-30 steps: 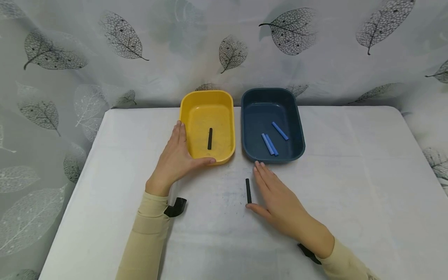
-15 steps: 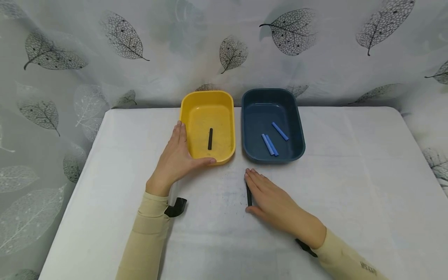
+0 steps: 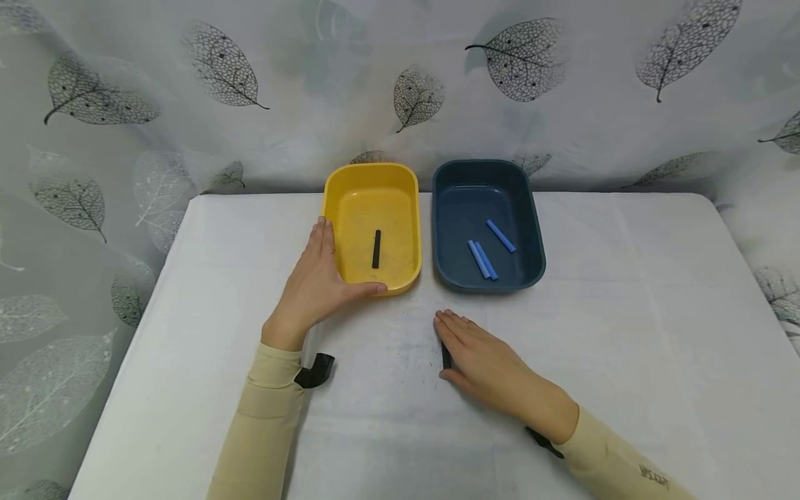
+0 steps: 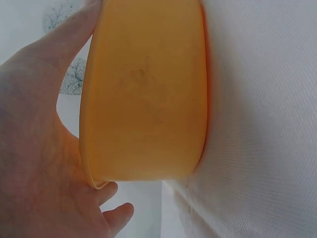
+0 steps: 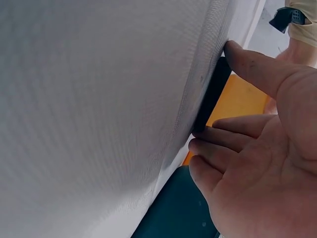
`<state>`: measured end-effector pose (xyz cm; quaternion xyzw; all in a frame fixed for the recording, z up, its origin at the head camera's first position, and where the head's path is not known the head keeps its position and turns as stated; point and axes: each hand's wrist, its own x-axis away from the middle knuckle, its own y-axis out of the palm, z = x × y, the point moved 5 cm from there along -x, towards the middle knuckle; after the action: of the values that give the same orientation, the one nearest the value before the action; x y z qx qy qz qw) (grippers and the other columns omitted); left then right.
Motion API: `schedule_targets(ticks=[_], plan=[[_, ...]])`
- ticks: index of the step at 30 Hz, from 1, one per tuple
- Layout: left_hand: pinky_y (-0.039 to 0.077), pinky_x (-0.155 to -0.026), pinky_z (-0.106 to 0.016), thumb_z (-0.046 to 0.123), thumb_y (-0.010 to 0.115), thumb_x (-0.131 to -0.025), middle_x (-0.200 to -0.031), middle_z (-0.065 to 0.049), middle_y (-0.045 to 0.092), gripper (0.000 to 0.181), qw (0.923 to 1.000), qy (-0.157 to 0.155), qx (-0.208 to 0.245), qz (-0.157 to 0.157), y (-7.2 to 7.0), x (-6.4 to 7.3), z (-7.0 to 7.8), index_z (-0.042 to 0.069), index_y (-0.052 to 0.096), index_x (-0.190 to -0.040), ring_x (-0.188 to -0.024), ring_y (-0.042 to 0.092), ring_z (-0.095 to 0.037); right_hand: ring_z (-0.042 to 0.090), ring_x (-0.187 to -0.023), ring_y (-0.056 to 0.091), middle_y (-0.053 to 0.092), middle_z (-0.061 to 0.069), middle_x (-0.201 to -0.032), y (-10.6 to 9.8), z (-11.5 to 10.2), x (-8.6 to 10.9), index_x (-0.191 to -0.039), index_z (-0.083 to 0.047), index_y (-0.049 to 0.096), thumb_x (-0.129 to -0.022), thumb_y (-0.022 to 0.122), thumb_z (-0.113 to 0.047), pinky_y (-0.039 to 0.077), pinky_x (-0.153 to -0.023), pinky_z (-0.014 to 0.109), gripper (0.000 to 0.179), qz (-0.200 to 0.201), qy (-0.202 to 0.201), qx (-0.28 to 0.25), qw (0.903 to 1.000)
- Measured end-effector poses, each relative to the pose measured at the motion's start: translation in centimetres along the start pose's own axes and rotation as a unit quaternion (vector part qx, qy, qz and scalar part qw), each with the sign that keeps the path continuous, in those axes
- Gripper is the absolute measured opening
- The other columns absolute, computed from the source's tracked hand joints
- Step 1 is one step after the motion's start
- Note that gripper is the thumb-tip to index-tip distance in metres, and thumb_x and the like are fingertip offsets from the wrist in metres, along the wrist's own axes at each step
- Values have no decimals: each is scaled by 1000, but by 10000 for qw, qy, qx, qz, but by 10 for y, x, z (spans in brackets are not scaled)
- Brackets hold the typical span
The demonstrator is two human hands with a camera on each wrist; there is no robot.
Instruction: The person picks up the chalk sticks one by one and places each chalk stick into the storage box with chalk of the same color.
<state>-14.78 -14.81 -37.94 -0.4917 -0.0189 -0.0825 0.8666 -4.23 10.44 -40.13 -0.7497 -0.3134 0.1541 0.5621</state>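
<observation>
My left hand holds the near left corner of a yellow plastic bin, thumb along the front rim and fingers down the left side. In the left wrist view, fingertips bend past the bin's edge. Inside it lies a black chalk stick. My right hand has a second black chalk stick between thumb and fingers, low over the white cloth; from the head view the hand mostly hides it. In the right wrist view the thumb is at one end and fingertips are at the other.
A dark blue bin stands just right of the yellow one, with blue chalk sticks inside. Both sit near the far edge of the cloth-covered table. Behind hangs a leaf-print curtain. Faint dark smudges mark the cloth in front.
My right hand has moved back toward me and left from beside the blue bin, and its thumb and fingers have closed onto the black chalk stick. The left hand stays in place.
</observation>
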Motion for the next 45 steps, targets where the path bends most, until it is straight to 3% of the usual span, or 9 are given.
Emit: schedule_targets(ticks=[16, 45], plan=[[21, -129, -51, 84, 73, -66, -172, -15, -6, 148, 10000, -12, 9, -68, 0, 0, -1, 3, -4, -163, -161, 6, -31, 34, -148, 43, 44, 21, -158, -5, -3, -5, -151, 6, 42, -92, 77, -33, 39, -121, 47, 79, 381, -12, -103, 9992], [23, -128, -52, 79, 76, -68, -172, -18, -2, 145, 9998, 179, -2, 67, 0, 1, 0, 1, -1, -163, -160, 8, -33, 31, -154, 33, 33, 15, -166, -51, -10, -37, -158, 1, 33, -96, 72, -34, 35, -123, 49, 81, 450, 86, -792, 9958]])
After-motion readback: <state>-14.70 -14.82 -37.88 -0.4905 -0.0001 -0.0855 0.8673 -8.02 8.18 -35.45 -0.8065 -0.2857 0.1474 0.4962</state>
